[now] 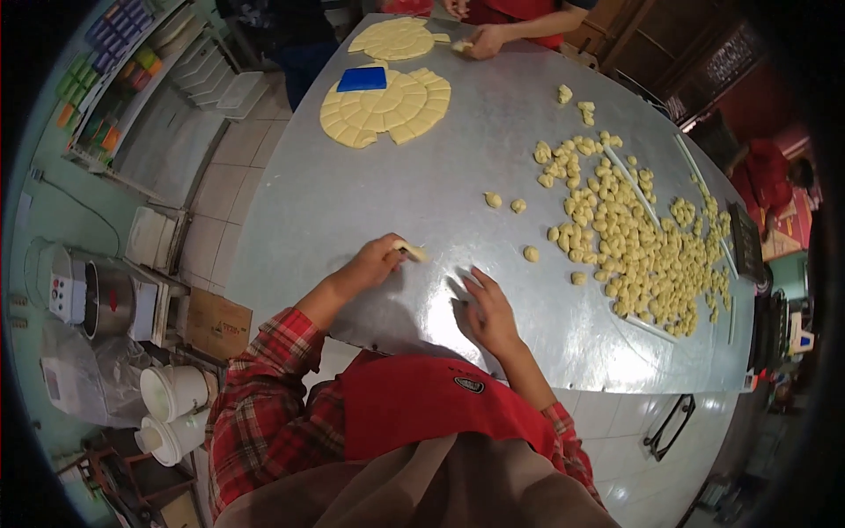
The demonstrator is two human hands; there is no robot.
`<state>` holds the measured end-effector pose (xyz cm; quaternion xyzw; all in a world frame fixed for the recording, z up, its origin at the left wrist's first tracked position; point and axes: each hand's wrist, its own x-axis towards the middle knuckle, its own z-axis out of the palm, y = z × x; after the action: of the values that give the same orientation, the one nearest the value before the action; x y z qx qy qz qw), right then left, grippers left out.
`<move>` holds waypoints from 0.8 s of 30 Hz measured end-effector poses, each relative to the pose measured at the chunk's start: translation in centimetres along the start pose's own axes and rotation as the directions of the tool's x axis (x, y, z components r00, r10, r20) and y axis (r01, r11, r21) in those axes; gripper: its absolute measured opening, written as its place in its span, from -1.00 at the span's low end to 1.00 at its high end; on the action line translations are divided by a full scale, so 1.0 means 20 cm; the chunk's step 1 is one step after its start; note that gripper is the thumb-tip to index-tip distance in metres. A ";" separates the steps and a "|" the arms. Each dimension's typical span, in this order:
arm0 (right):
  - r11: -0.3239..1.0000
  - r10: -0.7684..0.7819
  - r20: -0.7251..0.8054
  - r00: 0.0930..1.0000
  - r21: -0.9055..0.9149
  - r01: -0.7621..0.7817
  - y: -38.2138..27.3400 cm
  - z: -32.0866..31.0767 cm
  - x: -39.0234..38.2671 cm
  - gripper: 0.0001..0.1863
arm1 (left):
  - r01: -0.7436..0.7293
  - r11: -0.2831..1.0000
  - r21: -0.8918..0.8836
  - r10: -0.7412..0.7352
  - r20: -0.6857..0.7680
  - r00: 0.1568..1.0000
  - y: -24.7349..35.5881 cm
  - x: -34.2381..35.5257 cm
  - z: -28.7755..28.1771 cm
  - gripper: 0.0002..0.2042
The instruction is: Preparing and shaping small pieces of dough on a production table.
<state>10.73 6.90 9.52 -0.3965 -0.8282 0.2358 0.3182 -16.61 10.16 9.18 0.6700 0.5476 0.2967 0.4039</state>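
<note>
My left hand point(376, 260) pinches a small piece of dough point(410, 251) just above the metal table point(352, 198). To its right, my right hand point(488, 310) hovers over the tabletop with its fingers apart, holding nothing. Ahead of my hands lie a few single dough knots point(493, 201). A large heap of shaped dough knots point(651, 255) spreads over the right side of the table. Toward the far left lies a round flat sheet of dough point(387, 110) cut into pieces, with a blue dough scraper point(362, 79) resting on it.
A second cut dough sheet point(393, 40) is at the far end, where a co-worker's hand point(484, 41) holds some dough. Pale sticks point(631, 187) lie among the knots. White buckets point(162, 394) and a mixer point(99, 295) stand left of the table; another person point(761, 180) is at far right.
</note>
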 end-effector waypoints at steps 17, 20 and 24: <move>0.977 0.022 0.462 0.887 0.179 -0.117 -0.05 -0.06 0.05 -0.85 | 0.357 0.900 -0.249 -0.248 0.381 0.891 -0.02 -0.13 0.19 -0.77; 0.990 0.084 0.301 0.950 0.085 -0.115 0.13 -0.21 -0.14 -0.75 | -0.040 0.987 0.153 0.040 0.006 0.999 -0.04 -0.17 0.03 -0.74; 0.904 0.330 0.447 0.832 -0.403 -0.142 0.19 -0.14 -0.40 -0.25 | -0.018 0.659 0.752 -0.023 0.044 0.999 -0.12 -0.29 0.32 -0.44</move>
<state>18.47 3.06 6.27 -0.4721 -0.8543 0.2165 -0.0184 -13.65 3.39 4.18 0.7835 0.6119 0.0270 0.1052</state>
